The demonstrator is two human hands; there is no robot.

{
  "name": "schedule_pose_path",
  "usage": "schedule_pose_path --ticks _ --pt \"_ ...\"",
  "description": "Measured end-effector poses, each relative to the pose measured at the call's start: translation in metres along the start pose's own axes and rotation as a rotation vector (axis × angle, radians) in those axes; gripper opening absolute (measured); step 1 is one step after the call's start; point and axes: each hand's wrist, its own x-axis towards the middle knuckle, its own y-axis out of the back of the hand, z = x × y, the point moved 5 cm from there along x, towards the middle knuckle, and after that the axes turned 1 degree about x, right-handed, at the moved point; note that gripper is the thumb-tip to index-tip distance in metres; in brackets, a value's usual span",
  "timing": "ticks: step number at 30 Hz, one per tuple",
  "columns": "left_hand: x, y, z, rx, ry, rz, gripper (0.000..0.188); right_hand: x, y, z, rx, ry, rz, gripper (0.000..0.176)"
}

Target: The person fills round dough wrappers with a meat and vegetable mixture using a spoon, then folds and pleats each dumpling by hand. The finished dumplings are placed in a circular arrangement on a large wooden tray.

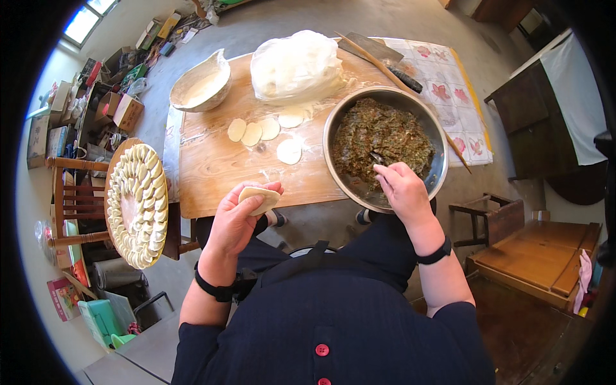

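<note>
My left hand (240, 211) holds a round dough wrapper (260, 198), slightly curved in the fingers, near the front edge of the wooden board (211, 178). With my right hand (404, 190) I grip a metal spoon (378, 157), its tip down in the chopped filling (390, 130) of a large steel bowl (332, 171). Several flat wrappers (289, 151) lie on the floured board. Behind them sits dough under a white plastic bag (296, 65). A scoop-shaped bowl (219, 91) at the board's back left contains flour. On the left, a round tray (130, 207) carries rows of shaped dumplings.
A cleaver (368, 47) and a long thin rolling pin (370, 57) lie at the back right, over a flowered tablecloth (447, 82). A wooden chair (79, 238) is under the dumpling tray. A low stool (486, 219) stands at the right; boxes crowd the left wall.
</note>
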Motion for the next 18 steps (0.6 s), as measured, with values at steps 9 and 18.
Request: schedule_pose_path --ticks 9,18 --pt "0.015 -0.016 -0.004 -0.077 0.068 0.021 0.024 -0.025 0.065 0.011 0.252 -0.126 0.015 0.017" --pt "0.036 -0.034 -0.011 -0.14 0.124 -0.068 0.031 -0.051 0.051 0.013 0.117 0.033 -0.064 0.02"
